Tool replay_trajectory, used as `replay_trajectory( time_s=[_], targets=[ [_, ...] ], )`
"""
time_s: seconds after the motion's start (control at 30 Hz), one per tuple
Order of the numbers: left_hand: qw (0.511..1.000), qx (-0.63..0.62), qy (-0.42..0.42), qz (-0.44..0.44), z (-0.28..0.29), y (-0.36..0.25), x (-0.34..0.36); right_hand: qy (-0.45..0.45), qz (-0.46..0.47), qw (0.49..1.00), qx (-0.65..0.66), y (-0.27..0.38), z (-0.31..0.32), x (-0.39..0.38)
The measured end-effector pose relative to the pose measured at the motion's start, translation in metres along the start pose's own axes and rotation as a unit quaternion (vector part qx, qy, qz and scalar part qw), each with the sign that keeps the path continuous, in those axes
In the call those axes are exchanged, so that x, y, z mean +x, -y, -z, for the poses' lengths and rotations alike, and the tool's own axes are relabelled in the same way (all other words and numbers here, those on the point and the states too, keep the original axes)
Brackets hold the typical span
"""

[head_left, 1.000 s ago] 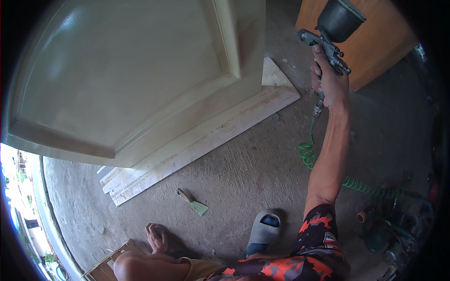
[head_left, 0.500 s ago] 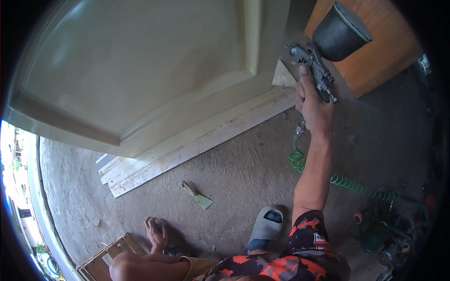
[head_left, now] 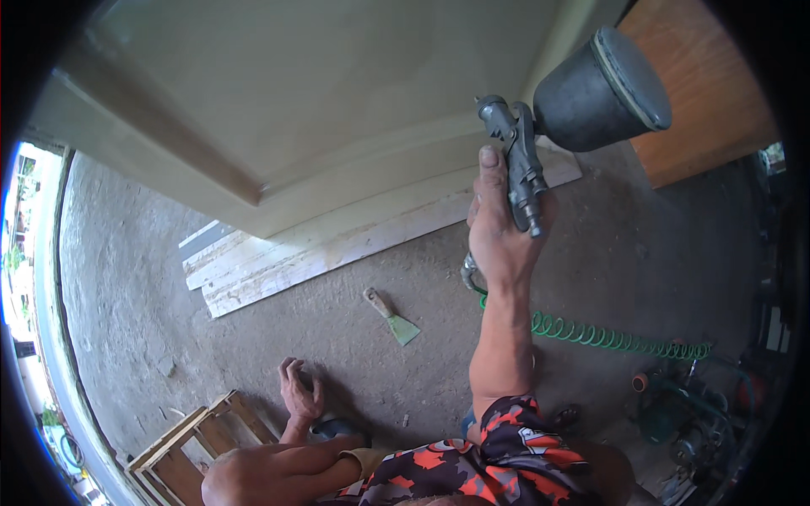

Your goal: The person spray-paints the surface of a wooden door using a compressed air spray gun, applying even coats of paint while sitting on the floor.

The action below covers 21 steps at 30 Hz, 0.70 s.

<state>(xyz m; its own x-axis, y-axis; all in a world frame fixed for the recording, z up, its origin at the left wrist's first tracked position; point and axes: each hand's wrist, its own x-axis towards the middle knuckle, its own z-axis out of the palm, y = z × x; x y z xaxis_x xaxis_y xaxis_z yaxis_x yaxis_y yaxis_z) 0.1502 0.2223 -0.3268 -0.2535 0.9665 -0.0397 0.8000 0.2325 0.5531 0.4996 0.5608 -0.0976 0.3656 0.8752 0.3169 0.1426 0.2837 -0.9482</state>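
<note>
My right hand point(head_left: 499, 232) is wrapped round the handle of a grey spray gun point(head_left: 521, 160), thumb raised along its back. A dark metal cup with a lid point(head_left: 591, 94) sits on the gun, tilted to the right. The nozzle points left, in front of a cream panelled door point(head_left: 337, 110). Lower left, my left hand point(head_left: 301, 392) hangs by my knee with loosely bent fingers apart and nothing visible in it. Below the gun, a green coiled air hose point(head_left: 607, 337) runs off to the right.
White boards point(head_left: 337, 257) lie under the door's lower edge. A scraper point(head_left: 392, 318) rests on the concrete floor. A wooden crate point(head_left: 190, 451) stands at lower left, a compressor-like machine point(head_left: 688, 422) at lower right. An orange-brown wooden panel point(head_left: 700, 93) is at upper right.
The spray gun in my right hand has moved left and slightly down, now overlapping the door's right part. My view has shifted, and my left hand appears a little higher and further right.
</note>
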Motion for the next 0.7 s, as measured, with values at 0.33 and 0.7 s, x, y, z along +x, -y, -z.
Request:
replay_trajectory(
  time_s=[0.33,0.7],
  targets=[
    [0.999,-0.042,0.007,0.030,0.008,0.015,-0.001,0.027,0.040,0.999,-0.020,0.056,-0.123,-0.110],
    [0.996,-0.075,0.029,0.038,0.016,0.028,-0.002,0.094,0.048,0.994,-0.005,0.088,-0.239,-0.211]
  ],
)
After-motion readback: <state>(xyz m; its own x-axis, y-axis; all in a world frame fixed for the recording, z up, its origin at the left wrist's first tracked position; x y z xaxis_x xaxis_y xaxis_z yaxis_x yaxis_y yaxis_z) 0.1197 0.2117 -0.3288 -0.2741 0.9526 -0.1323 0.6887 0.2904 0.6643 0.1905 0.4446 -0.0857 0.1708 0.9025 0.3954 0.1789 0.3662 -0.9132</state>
